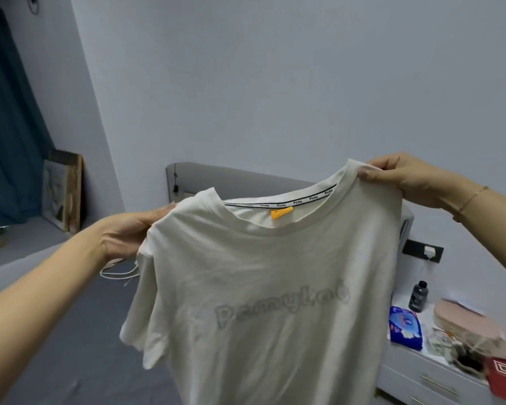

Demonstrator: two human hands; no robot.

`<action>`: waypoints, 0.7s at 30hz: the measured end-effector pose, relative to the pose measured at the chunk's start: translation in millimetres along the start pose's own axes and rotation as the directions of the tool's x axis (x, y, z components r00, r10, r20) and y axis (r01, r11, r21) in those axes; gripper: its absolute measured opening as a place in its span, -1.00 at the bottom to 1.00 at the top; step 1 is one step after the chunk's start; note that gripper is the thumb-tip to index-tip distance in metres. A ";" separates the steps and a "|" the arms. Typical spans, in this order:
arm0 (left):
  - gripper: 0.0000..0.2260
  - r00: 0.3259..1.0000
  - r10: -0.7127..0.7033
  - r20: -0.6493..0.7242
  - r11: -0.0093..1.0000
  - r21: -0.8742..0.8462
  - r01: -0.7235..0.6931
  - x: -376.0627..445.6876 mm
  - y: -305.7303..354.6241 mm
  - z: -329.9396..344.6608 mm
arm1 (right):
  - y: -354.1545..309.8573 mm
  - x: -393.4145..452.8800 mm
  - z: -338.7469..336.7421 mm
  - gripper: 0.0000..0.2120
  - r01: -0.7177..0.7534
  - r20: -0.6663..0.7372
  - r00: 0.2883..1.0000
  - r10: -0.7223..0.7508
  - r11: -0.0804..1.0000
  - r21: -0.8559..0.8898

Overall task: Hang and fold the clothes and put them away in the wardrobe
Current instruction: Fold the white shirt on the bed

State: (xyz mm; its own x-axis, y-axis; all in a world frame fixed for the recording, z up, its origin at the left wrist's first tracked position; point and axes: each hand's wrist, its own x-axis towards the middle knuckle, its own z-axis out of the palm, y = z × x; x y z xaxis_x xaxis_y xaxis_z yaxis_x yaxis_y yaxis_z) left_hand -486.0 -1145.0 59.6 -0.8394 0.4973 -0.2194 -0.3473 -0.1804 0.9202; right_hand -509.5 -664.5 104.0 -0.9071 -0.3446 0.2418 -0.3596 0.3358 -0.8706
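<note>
1. Head view, the garment: a cream T-shirt (275,287) hangs in mid-air in front of the person, front side toward the camera, with grey lettering across the chest and an orange label (281,213) inside the back of the neck. It is held up over a bed with a grey mattress (79,331), probably so it drops open and can be shaken flat before folding or hanging.
2. Head view, the hands: the left hand (132,232) is closed on the shirt's left shoulder seam, fingers tucked behind the cloth. The right hand (403,179) pinches the collar edge and right shoulder, and sits higher and farther, so the neckline tilts up to the right.
3. Head view, surroundings: a grey headboard (216,176) stands beyond the shirt. At the near right a white bedside cabinet (421,375) carries a blue packet (405,327), a dark bottle (419,296) and other clutter. A blue curtain (9,127) hangs far left.
4. Judgement: no hanger or wardrobe shows, so this reads as an early step.
</note>
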 end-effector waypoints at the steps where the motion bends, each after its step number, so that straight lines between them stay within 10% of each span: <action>1: -0.46 0.999 0.013 0.030 0.999 0.039 -0.014 3.5 -1.8 2.0 | -0.8 -0.8 -0.2 -0.60 0.006 -0.026 1.000 -0.006 1.000 -0.010; 8: -0.67 0.948 0.220 -0.231 0.861 0.503 -0.077 38.0 -22.2 5.8 | 6.9 -12.4 -9.4 -0.70 -0.033 -0.124 0.992 0.013 0.986 -0.163; 13: -0.74 0.980 0.184 0.071 0.601 0.781 -0.170 35.5 -25.8 23.9 | -4.6 -25.3 -20.1 -0.74 -0.003 -0.181 0.982 -0.053 0.956 -0.294; 21: -0.68 0.946 0.310 0.097 0.817 0.482 -0.318 64.5 -2.0 58.8 | -5.3 -40.8 -33.1 -0.88 -0.049 -0.231 0.973 -0.016 0.961 -0.271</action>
State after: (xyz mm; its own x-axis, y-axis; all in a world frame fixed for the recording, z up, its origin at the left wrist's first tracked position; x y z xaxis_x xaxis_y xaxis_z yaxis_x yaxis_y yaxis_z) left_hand -514.9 -1062.6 62.7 -0.8608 0.4969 0.1099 0.1844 0.1033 0.9774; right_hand -477.9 -623.2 113.0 -0.9274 -0.1383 0.3477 -0.3608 0.5771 -0.7327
